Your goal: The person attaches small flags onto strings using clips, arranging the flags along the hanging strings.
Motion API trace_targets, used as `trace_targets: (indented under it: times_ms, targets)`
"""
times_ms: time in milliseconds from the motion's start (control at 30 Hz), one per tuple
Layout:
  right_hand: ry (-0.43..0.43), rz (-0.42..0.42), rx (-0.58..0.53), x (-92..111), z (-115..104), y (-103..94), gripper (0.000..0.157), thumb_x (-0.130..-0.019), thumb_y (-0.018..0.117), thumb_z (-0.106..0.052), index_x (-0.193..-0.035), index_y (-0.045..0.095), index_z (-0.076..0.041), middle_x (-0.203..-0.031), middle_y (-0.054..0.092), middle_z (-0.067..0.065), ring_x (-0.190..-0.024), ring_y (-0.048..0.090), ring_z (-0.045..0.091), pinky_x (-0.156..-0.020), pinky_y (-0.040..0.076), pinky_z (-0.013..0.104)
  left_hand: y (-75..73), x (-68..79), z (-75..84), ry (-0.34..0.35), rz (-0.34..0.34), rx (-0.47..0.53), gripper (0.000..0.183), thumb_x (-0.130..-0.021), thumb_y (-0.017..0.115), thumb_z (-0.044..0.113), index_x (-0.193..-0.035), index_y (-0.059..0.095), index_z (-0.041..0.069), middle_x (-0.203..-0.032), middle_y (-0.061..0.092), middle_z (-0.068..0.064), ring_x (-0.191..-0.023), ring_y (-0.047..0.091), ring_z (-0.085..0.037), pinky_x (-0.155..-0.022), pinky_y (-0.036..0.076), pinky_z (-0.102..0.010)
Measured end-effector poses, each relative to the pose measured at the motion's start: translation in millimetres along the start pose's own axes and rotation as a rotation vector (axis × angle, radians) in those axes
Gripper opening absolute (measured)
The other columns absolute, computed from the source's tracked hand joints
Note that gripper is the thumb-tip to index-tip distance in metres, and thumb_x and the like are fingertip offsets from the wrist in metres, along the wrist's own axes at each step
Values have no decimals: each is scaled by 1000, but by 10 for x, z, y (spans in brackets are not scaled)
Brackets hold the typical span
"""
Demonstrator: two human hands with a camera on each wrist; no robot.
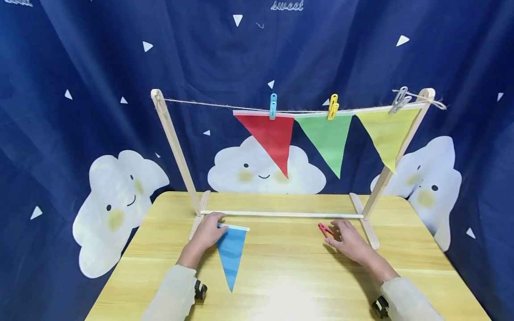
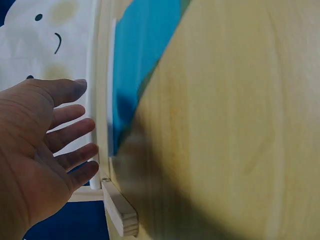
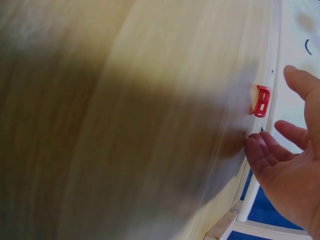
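A blue triangular pennant (image 1: 231, 256) with a white top strip lies on the table, its point toward me. My left hand (image 1: 206, 230) hovers at the pennant's upper left corner; in the left wrist view its fingers (image 2: 75, 135) are spread and hold nothing. On the right, a red clothespin (image 1: 325, 230) lies on the table. Beside it is my right hand (image 1: 348, 240), thumb and fingers parted around a gap. The right wrist view shows the red clothespin (image 3: 262, 101) apart from the relaxed right hand (image 3: 295, 170).
A wooden frame (image 1: 176, 151) holds a string with red (image 1: 275, 138), green (image 1: 331, 133) and yellow (image 1: 387, 131) pennants, hung by blue (image 1: 273, 106), yellow (image 1: 333, 107) and grey (image 1: 399, 100) clothespins. A white crossbar (image 1: 281, 214) spans its base, just beyond both hands. Behind hangs a dark blue curtain (image 1: 100, 53).
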State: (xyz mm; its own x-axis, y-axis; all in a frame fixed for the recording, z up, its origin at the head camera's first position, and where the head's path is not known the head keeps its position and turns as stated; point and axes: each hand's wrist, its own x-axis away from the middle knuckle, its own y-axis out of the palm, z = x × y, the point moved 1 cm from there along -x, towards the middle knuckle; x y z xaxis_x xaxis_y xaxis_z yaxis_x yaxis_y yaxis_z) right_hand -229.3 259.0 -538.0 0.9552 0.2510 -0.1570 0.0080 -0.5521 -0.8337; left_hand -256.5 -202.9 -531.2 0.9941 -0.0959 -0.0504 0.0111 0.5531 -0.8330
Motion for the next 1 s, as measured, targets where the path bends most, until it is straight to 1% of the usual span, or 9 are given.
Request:
trace_targets:
  times_ms: [133,267,433,567,667,733,900,1000]
  targets:
    - [2,-8,3,-31,-3,-9,61,-90,81,-25,-132,56,12,-120,61,27,-105,64,37,-94,53,55,24,-10,-49,0,-3,-43,47,-94,77,16,-135,64,-1,-138,63,-22,-132,57,-40,-110,46,-54]
    - [13,-17,9,-45,-10,-9,61,-90,81,-26,-131,57,12,-115,63,23,-104,63,34,-93,53,54,57,-16,-82,12,-5,-91,47,-93,78,17,-134,64,-2,-137,63,-21,-131,58,-41,-110,47,-53]
    - [32,-27,17,-48,-11,29,54,-89,82,-25,-125,61,9,-109,63,17,-99,61,29,-89,53,50,82,-17,-97,34,4,-150,42,-93,77,14,-128,66,-4,-135,64,-22,-129,57,-41,-111,46,-53]
    - [43,-40,32,-53,-7,67,47,-87,83,-25,-119,65,6,-107,60,14,-96,56,25,-86,51,46,91,0,-107,35,17,-177,36,-93,76,11,-124,67,-4,-134,64,-22,-128,57,-42,-111,45,-53]
    - [42,-42,43,-61,-2,90,46,-87,83,-25,-117,66,4,-107,58,14,-96,55,25,-85,50,45,89,10,-113,31,24,-183,34,-93,76,8,-124,68,-4,-134,64,-22,-128,57,-42,-112,45,-53]
    - [39,-36,47,-69,5,106,45,-87,83,-25,-117,66,4,-108,58,15,-97,55,27,-87,49,46,85,10,-123,41,39,-184,33,-91,77,6,-121,69,-4,-130,65,-23,-125,59,-43,-110,46,-53]
    - [41,-21,46,-77,26,129,43,-87,83,-23,-115,66,4,-109,59,16,-98,55,29,-88,49,47,87,-3,-144,53,60,-156,33,-87,80,3,-117,70,-3,-122,68,-23,-120,61,-42,-107,48,-54]
    - [50,-24,43,-68,36,124,43,-87,83,-23,-115,66,4,-109,58,17,-97,56,28,-87,49,48,87,-18,-136,43,57,-141,35,-86,81,4,-118,70,-3,-123,68,-24,-120,58,-42,-108,47,-54]
